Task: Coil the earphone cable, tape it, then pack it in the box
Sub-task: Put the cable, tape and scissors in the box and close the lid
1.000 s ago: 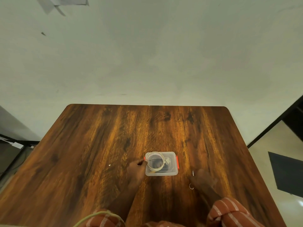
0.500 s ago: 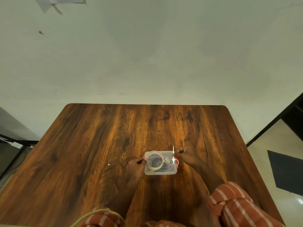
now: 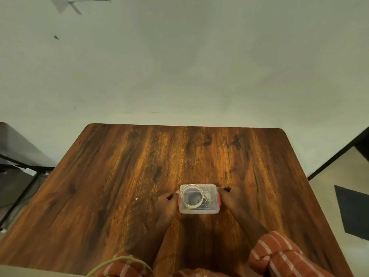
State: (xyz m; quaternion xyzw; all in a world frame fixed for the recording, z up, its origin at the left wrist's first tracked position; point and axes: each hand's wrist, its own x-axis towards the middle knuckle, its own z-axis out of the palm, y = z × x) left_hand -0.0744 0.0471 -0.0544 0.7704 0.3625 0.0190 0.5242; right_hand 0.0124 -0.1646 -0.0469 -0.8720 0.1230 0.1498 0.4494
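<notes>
- A person's left hand (image 3: 166, 203) and right hand (image 3: 229, 197) bracket a small clear plastic box with red side latches (image 3: 199, 210) near the front of a dark wood-grain table (image 3: 139, 166), seen from the head camera.
- Left hand: fingertips pinched in against the red latch (image 3: 178, 200) on that end of the box, so the grip is closed on the box's side rather than around anything loose.
- Right hand: curled the same way against the opposite red latch (image 3: 219, 198), fingers bent shut and touching the box wall.
- Between the two grips, a ring of clear adhesive tape (image 3: 192, 195) lies on the left part of the box; whether it rests on a lid or inside an open box cannot be told.
- Just inside the right-hand grip, a small pair of silver scissors (image 3: 210, 202) shows through the plastic.
- A dark mass (image 3: 192, 198) seen through the tape ring is probably the coiled earphone cable, though it is too small and blurred to confirm; no cable lies on the table outside the grips.
- The packing looks nearly finished, with the closing or steadying of the box the step in hand.
- To do it well, both hands should press evenly and together, keeping the box flat so that the tape ring does not slide, and each latch should be checked as fully seated.
- A striped rust-coloured sleeve (image 3: 279, 254) covers the right forearm.
</notes>
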